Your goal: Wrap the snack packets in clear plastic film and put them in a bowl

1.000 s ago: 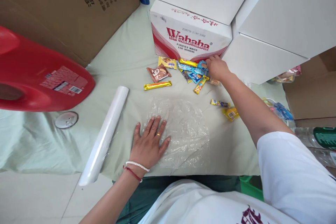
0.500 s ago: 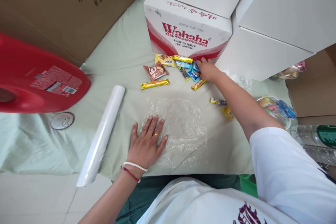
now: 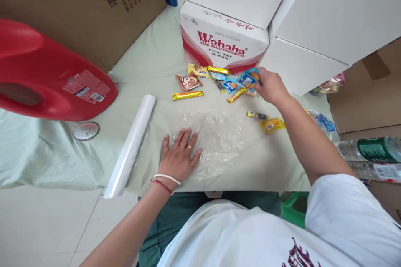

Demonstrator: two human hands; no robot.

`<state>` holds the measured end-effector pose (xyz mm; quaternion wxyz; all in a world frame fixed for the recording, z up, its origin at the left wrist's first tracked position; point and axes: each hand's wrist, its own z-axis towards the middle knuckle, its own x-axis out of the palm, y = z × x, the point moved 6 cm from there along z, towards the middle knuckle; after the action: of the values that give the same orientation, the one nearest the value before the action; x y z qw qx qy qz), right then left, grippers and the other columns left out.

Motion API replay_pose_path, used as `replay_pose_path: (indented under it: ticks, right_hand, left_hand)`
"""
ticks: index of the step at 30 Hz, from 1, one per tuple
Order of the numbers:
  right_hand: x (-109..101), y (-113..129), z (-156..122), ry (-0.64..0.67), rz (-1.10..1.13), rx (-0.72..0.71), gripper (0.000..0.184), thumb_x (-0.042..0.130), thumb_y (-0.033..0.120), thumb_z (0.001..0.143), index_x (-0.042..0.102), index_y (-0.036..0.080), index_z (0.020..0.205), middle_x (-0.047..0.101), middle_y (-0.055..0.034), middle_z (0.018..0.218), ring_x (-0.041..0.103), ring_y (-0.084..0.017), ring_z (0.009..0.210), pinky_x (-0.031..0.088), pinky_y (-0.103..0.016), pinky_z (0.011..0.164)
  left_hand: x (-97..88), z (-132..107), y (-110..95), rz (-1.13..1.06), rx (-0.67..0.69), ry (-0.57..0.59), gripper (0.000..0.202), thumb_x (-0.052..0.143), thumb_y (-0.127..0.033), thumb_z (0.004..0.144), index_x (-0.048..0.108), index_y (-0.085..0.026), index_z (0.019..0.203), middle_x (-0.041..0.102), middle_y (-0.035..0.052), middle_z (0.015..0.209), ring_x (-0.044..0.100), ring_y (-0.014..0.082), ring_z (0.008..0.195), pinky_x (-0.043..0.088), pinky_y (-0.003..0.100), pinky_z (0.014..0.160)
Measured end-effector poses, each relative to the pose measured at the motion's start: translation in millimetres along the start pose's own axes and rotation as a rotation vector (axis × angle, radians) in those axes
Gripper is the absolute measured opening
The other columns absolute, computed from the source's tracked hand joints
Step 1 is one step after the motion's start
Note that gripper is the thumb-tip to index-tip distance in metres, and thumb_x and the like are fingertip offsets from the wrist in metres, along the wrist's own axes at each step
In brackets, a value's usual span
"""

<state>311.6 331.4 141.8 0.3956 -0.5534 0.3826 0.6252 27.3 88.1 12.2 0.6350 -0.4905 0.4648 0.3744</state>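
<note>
My left hand lies flat with fingers spread on a sheet of clear cling film spread over the pale green cloth. My right hand is lifted just above the cloth, pinching a blue snack packet. Below and left of it lies a pile of small snacks: a brown packet, a gold bar, blue and yellow wrappers. Two more yellow sweets lie by my right forearm. A white cling film roll lies left of my left hand.
A Wahaha water carton and white boxes stand behind the snacks. A red jug and a brown carton are at the left, with a round lid nearby. Water bottles lie at the right.
My right hand has closed on the blue packet in the pile and lifted it up and to the right. My left hand has stayed flat on the film.
</note>
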Motion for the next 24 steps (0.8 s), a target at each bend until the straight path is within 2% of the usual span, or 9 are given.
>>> replay_pose_path:
  ticks: [3,7,9,11,14,18,19,21,24]
  right_hand:
    - [-6,0,-76,0.1,0.067,0.08,0.043,0.058,0.039,0.094,0.064,0.02,0.132,0.077,-0.012,0.101,0.071,-0.034,0.09,0.05,-0.039,0.075]
    - [29,15,-167,0.265,0.077,0.125,0.04,0.056,0.031,0.093,0.063,0.023,0.132,0.075,-0.0137,0.114,0.071,-0.035,0.102,0.053,-0.04,0.078]
    - [49,27,-196,0.277,0.049,0.101,0.043,0.052,0.028,0.095,0.059,0.024,0.137,0.07,-0.0164,0.129,0.066,-0.036,0.115,0.054,-0.043,0.083]
    - [63,35,-211,0.247,0.03,0.051,0.044,0.049,0.028,0.098,0.056,0.024,0.141,0.064,-0.0186,0.138,0.06,-0.037,0.125,0.055,-0.046,0.088]
    - [65,26,-213,0.211,0.048,0.06,0.042,0.043,0.028,0.101,0.058,0.021,0.139,0.061,-0.0213,0.135,0.058,-0.037,0.123,0.054,-0.048,0.092]
    - [31,10,-185,0.15,0.236,0.143,0.046,0.046,0.033,0.1,0.056,0.018,0.143,0.067,-0.0189,0.125,0.064,-0.035,0.114,0.052,-0.046,0.096]
    - [20,17,-175,0.131,0.303,0.125,0.05,0.046,0.036,0.101,0.053,0.02,0.147,0.068,-0.0169,0.127,0.065,-0.034,0.114,0.052,-0.045,0.096]
    - [7,49,-155,0.132,0.416,0.027,0.055,0.047,0.039,0.102,0.046,0.023,0.155,0.068,-0.0129,0.133,0.066,-0.032,0.115,0.053,-0.043,0.096]
    - [23,124,-128,0.249,0.522,-0.21,0.057,0.05,0.033,0.099,0.048,0.025,0.156,0.067,-0.0099,0.141,0.064,-0.029,0.122,0.051,-0.04,0.102]
  left_hand:
    - [0.1,0,-1,-0.011,-0.003,0.009,0.063,0.034,-0.049,0.106,0.04,-0.023,0.163,0.036,0.0143,0.17,0.034,0.0337,0.158,0.009,0.07,0.128]
    - [-0.2,0,-3,-0.011,-0.005,0.027,0.064,0.031,-0.049,0.106,0.039,-0.021,0.164,0.035,0.0159,0.171,0.031,0.0339,0.16,0.007,0.071,0.127]
    - [0.0,0,-5,-0.005,-0.006,0.035,0.065,0.03,-0.048,0.106,0.038,-0.02,0.164,0.033,0.0164,0.171,0.03,0.0341,0.16,0.007,0.071,0.127]
    - [0.9,-1,-9,0.0,-0.011,0.041,0.065,0.028,-0.048,0.106,0.037,-0.02,0.164,0.032,0.017,0.172,0.03,0.0346,0.16,0.005,0.072,0.127]
    - [2.4,-3,-14,-0.007,-0.048,0.029,0.066,0.027,-0.048,0.106,0.036,-0.018,0.164,0.03,0.0179,0.172,0.028,0.0358,0.161,0.003,0.075,0.125]
    - [5.0,-4,-19,-0.021,-0.094,0.016,0.068,0.027,-0.047,0.106,0.034,-0.016,0.165,0.031,0.0188,0.172,0.028,0.0359,0.161,0.003,0.076,0.125]
    - [5.6,-4,-19,-0.02,-0.094,0.017,0.068,0.027,-0.047,0.106,0.033,-0.015,0.165,0.031,0.0191,0.172,0.028,0.0356,0.161,0.003,0.076,0.125]
    - [6.3,-3,-20,-0.015,-0.093,0.019,0.069,0.027,-0.047,0.106,0.032,-0.014,0.165,0.031,0.0195,0.171,0.028,0.0347,0.161,0.003,0.076,0.125]
    - [6.1,-3,-19,-0.011,-0.103,0.028,0.069,0.026,-0.048,0.106,0.033,-0.013,0.165,0.031,0.0198,0.171,0.028,0.0345,0.161,0.002,0.078,0.124]
